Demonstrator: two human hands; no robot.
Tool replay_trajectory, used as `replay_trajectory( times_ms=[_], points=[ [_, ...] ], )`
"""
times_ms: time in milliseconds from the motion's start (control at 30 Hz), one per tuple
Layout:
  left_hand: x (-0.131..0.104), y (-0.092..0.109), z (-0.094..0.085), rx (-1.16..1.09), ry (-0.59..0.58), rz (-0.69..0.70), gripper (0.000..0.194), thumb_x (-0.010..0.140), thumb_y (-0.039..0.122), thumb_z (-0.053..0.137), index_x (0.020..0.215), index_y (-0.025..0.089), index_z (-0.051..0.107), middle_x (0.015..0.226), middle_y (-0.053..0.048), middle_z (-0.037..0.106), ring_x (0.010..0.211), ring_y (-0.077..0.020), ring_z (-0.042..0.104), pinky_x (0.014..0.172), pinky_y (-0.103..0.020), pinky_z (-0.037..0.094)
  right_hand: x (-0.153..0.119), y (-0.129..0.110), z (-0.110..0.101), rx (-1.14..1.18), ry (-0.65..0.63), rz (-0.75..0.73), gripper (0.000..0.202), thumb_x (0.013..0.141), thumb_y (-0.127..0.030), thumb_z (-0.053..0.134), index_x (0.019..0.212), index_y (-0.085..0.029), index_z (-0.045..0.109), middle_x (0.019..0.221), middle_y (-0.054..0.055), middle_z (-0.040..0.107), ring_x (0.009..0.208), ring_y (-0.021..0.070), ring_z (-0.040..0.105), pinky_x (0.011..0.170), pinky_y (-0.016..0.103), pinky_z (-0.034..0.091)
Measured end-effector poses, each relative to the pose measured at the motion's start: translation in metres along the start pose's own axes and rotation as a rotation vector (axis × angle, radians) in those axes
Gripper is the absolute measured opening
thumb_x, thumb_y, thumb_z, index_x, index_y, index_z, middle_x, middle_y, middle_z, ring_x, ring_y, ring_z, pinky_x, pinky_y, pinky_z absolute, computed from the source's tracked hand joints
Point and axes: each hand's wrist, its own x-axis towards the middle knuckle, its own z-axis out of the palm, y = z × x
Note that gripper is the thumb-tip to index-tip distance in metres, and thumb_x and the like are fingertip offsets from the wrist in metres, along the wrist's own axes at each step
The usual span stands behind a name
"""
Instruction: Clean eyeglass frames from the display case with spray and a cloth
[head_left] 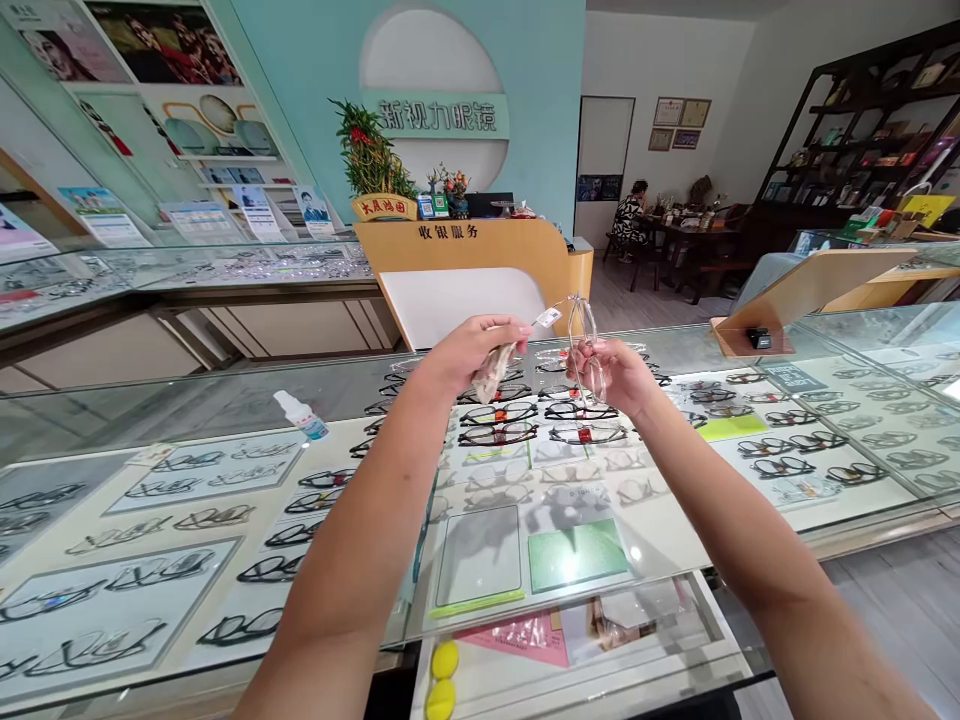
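Observation:
My left hand [481, 348] is closed on a crumpled, light-coloured cloth [493, 376], which hangs below the fingers. My right hand [616, 374] grips a pair of clear-framed eyeglasses [581, 316], held upright on edge above the glass counter. A small white tag [548, 317] hangs on the glasses' temple, close to my left fingertips. Whether those fingertips touch the temple I cannot tell. Rows of dark-framed glasses [498, 434] lie beneath both hands.
A white spray bottle [301, 414] stands on the glass counter [480, 625] to the left. Below the counter's front edge, an open drawer [645, 675] holds papers and yellow round items [444, 660]. A wooden stand [806, 290] sits at right. One person [631, 220] sits far back.

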Motion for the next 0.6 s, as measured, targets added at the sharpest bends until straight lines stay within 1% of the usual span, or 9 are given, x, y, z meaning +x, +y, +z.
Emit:
replay_trajectory(
  times_ms=[100,167,233,267,333,400,433,500,600],
  points=[
    [-0.002,0.006,-0.012,-0.277,-0.096,-0.051,0.037,0.076,0.04,0.088,0.066,0.018,0.061,0.062,0.001,0.05,0.047,-0.0076,0.038,0.042,-0.023,0.029,0.001,0.001,-0.004,-0.07,-0.103,-0.004,0.031,0.077,-0.049,0.078,0.073,-0.027,0.058,0.075,0.001,0.057,0.071,0.0214,0.055,0.082,0.045,0.056],
    [-0.003,0.009,-0.014,-0.474,-0.118,-0.112,0.032,0.081,0.033,0.084,0.069,0.017,0.059,0.064,0.002,0.049,0.047,-0.0059,0.034,0.041,-0.02,0.03,0.001,0.0,-0.003,-0.091,-0.146,0.013,0.032,0.077,-0.05,0.078,0.074,-0.026,0.058,0.076,0.001,0.058,0.071,0.0211,0.056,0.079,0.044,0.055],
    [-0.003,0.011,-0.012,-0.623,-0.109,-0.14,0.025,0.091,0.032,0.076,0.077,0.016,0.063,0.064,0.003,0.048,0.046,-0.005,0.031,0.041,-0.018,0.028,-0.001,-0.001,0.0,-0.065,-0.168,0.029,0.031,0.078,-0.049,0.08,0.075,-0.026,0.059,0.08,0.001,0.061,0.073,0.0204,0.058,0.076,0.041,0.056],
    [-0.003,0.012,-0.01,-0.667,-0.097,-0.133,0.024,0.097,0.035,0.071,0.083,0.016,0.067,0.063,0.004,0.048,0.045,-0.005,0.029,0.042,-0.018,0.027,-0.002,-0.002,0.002,-0.039,-0.167,0.029,0.031,0.078,-0.048,0.081,0.077,-0.026,0.06,0.082,0.002,0.064,0.076,0.0202,0.061,0.076,0.04,0.056],
    [-0.003,0.012,-0.006,-0.685,-0.06,-0.086,0.034,0.106,0.047,0.062,0.099,0.017,0.075,0.06,0.004,0.047,0.044,-0.0064,0.027,0.042,-0.019,0.024,-0.004,-0.004,0.003,0.004,-0.141,0.012,0.032,0.079,-0.049,0.083,0.079,-0.026,0.06,0.088,0.002,0.071,0.085,0.021,0.067,0.081,0.039,0.059],
    [-0.004,0.013,-0.004,-0.637,-0.022,-0.028,0.048,0.107,0.062,0.057,0.114,0.019,0.078,0.057,0.004,0.046,0.043,-0.0085,0.027,0.042,-0.023,0.022,-0.005,-0.006,0.003,0.009,-0.098,-0.01,0.036,0.079,-0.052,0.086,0.083,-0.027,0.06,0.097,0.004,0.077,0.099,0.0241,0.073,0.09,0.041,0.062],
    [-0.005,0.013,-0.004,-0.611,-0.006,-0.006,0.055,0.105,0.068,0.056,0.119,0.02,0.078,0.056,0.004,0.046,0.043,-0.0095,0.027,0.042,-0.024,0.022,-0.006,-0.006,0.003,0.001,-0.078,-0.017,0.039,0.078,-0.055,0.087,0.084,-0.028,0.059,0.101,0.005,0.079,0.105,0.0261,0.075,0.094,0.044,0.062],
    [-0.005,0.013,-0.004,-0.579,0.009,0.012,0.062,0.102,0.076,0.056,0.122,0.021,0.078,0.055,0.003,0.047,0.044,-0.0108,0.03,0.043,-0.026,0.022,-0.007,-0.007,0.002,-0.019,-0.055,-0.035,0.046,0.075,-0.061,0.089,0.087,-0.029,0.058,0.109,0.006,0.082,0.114,0.0295,0.077,0.102,0.051,0.063],
    [-0.005,0.013,-0.005,-0.573,0.003,-0.007,0.063,0.102,0.077,0.055,0.115,0.02,0.078,0.055,0.003,0.047,0.043,-0.0106,0.032,0.043,-0.026,0.024,-0.007,-0.007,0.0,-0.041,-0.065,-0.073,0.05,0.076,-0.065,0.09,0.09,-0.03,0.058,0.116,0.006,0.083,0.121,0.0302,0.077,0.113,0.057,0.06]
  ],
)
